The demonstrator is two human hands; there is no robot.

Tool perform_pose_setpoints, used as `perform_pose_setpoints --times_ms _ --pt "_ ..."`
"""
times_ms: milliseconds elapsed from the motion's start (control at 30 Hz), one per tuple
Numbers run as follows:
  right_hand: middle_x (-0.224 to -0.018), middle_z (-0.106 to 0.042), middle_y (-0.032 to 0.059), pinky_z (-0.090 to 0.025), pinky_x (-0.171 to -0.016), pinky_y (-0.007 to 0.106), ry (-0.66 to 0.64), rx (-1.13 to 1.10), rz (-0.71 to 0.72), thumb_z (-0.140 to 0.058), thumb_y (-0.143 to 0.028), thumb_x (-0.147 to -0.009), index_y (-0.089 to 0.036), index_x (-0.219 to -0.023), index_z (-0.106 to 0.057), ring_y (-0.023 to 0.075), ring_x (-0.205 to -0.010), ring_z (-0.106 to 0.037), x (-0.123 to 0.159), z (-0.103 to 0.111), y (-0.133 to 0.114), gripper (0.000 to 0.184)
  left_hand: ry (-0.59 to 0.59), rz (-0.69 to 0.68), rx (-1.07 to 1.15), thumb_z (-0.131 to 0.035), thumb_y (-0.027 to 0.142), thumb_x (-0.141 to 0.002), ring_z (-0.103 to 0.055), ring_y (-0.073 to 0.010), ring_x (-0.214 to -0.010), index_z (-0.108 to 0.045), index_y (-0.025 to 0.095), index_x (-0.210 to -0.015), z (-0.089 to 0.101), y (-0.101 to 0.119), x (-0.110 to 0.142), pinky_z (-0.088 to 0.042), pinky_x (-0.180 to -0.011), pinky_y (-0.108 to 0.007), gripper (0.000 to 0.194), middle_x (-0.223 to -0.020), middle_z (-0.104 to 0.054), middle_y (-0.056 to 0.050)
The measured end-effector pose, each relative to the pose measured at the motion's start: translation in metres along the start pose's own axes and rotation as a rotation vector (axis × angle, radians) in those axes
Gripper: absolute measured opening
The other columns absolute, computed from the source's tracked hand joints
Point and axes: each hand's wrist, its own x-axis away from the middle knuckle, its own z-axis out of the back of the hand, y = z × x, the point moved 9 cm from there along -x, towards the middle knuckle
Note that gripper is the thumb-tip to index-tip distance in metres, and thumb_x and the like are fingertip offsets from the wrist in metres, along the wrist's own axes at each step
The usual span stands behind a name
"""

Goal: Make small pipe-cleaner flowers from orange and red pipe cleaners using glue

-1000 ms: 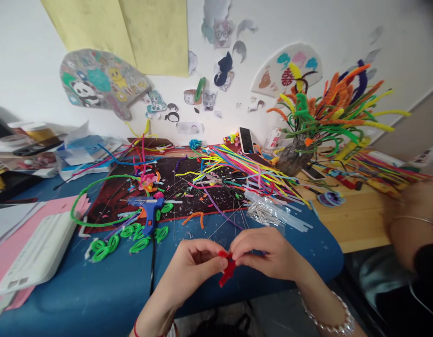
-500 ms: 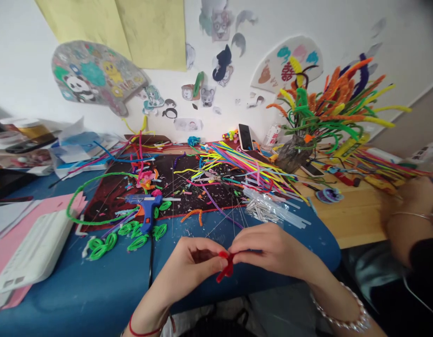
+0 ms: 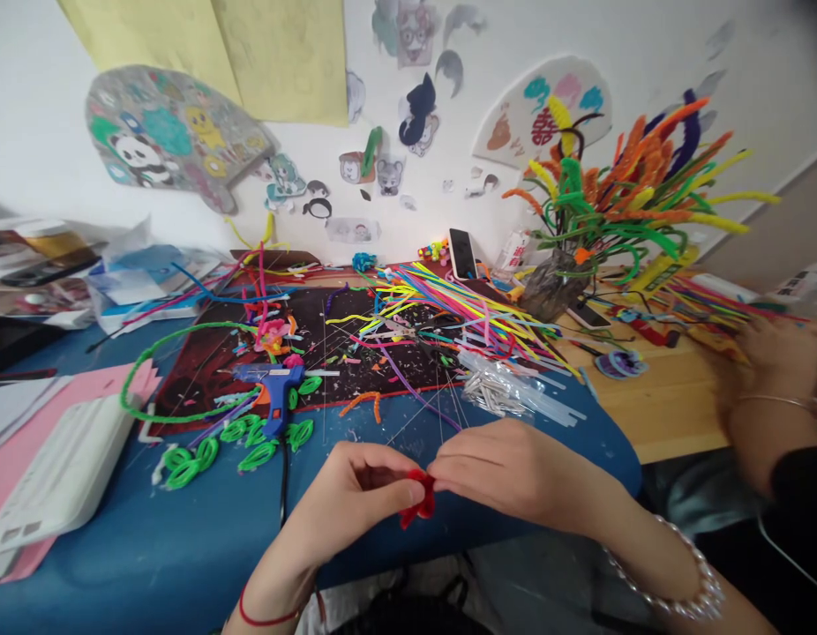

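Observation:
Between my two hands, above the near edge of the blue table, is a small red pipe-cleaner piece, bent into loops. My left hand pinches it between thumb and fingers. The fingers of my right hand close on its right side, and their tips partly hide it. A blue hot glue gun lies to the left, its black cord running toward me. Around it are green pipe-cleaner leaf loops and a large green ring.
A dark mat carries scraps and a pile of coloured pipe cleaners. Glue sticks lie right of it. A vase of pipe-cleaner flowers stands at back right. A white power strip is at left. Another person's hand works at far right.
The red piece has turned and bunched up between my fingers. My right hand has rolled over it, its fingers now pointing left. The view has shifted slightly.

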Motion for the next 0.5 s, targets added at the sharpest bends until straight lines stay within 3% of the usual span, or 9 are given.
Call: perform_pose_setpoints --times_ms 233,400,500 --pt "-0.081 -0.071 0.0052 -0.052 -0.062 0.026 0.009 0.054 -0.016 -0.038 -0.014 -0.099 -0.014 -0.091 -0.065 0.0147 -0.073 -0.067 0.004 0.001 -0.001 0.028 0.047 -0.044 -0.06 -0.072 0.036 -0.078 -0.059 -0.0123 -0.056 -0.079 0.016 -0.075 0.009 0.003 0.002 -0.046 -0.059 -0.022 0.022 -0.065 -0.074 -0.006" --pt "-0.078 -0.072 0.003 -0.051 -0.064 0.023 0.245 -0.069 -0.208 -0.05 -0.017 -0.096 -0.015 -0.089 -0.066 0.0127 -0.069 -0.066 0.008 0.009 0.015 0.017 0.063 -0.147 0.192 -0.076 0.053 -0.069 -0.067 -0.0245 -0.083 -0.076 0.018 -0.102 0.008 -0.001 0.006 -0.051 -0.082 -0.035 0.049 -0.091 -0.076 -0.012" --pt "-0.072 -0.07 0.0013 -0.049 -0.06 0.022 0.383 -0.148 -0.37 -0.058 -0.017 -0.091 -0.015 -0.083 -0.067 0.0112 -0.062 -0.064 0.013 0.006 0.026 0.012 0.236 -0.216 0.245 -0.082 0.042 -0.066 -0.064 -0.0184 -0.077 -0.077 0.018 -0.094 0.012 -0.011 0.005 -0.05 -0.079 -0.028 0.036 -0.081 -0.074 -0.006"
